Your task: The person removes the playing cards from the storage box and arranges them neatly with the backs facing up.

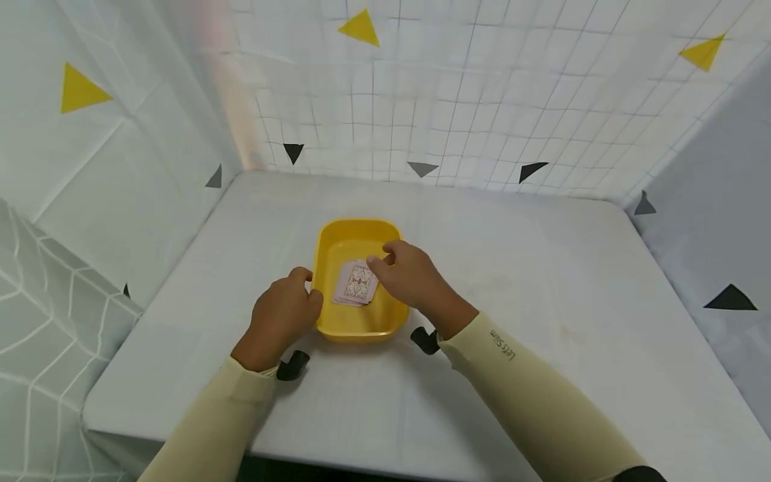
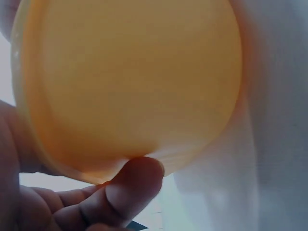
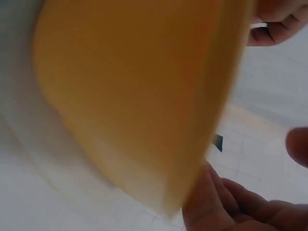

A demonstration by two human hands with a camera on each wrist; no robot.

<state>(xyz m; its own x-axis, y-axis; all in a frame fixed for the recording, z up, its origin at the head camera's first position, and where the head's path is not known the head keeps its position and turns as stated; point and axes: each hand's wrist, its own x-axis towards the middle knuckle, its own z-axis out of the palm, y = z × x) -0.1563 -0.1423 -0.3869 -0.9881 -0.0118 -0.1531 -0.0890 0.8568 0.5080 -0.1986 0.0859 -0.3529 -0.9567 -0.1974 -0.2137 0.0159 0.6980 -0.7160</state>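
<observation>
We seem to be steadying the yellow tray [image 1: 361, 335] nearer the counter's [image 1: 542, 268] left edge, left hand [image 1: 284, 311] pinching its rim, right hand [image 1: 415, 274] thumb-parted beside the cards [image 1: 357, 284] inside, likely needing a careful pinch next.

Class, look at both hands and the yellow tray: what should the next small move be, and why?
Probably the right hand should bring its thumb to the right rim of the yellow tray. The left hand holds the left side, but that thumb is away from the rim, over the inside where the cards lie; holding both sides would likely keep the tray steadier.
</observation>
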